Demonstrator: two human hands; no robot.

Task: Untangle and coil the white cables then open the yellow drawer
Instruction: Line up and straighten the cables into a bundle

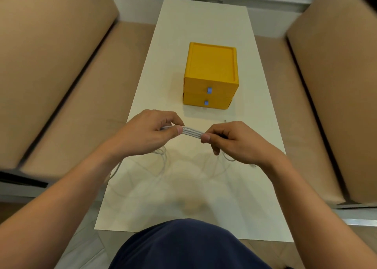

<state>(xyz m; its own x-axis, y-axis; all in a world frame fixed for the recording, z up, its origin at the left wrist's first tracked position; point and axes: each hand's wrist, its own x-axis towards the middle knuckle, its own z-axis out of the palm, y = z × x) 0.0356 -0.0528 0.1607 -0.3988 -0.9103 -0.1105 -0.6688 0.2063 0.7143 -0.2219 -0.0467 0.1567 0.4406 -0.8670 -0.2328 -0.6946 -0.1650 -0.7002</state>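
A bundle of white cables [192, 131] stretches taut between my two hands above the near half of the white table [204, 24]. My left hand [151, 131] pinches its left end with thumb and fingers. My right hand [228, 140] pinches its right end. Loose white cable loops hang down from both hands and trail blurred over the tabletop; one strand runs off the table's left edge. Behind the hands stands the yellow drawer unit [211, 76] with two shut drawers, each with a small blue handle.
Brown padded seats flank the narrow table on the left [51, 75] and right [336, 85]. My dark blue trouser knee [183, 246] fills the bottom centre. A pale wall base runs along the far end.
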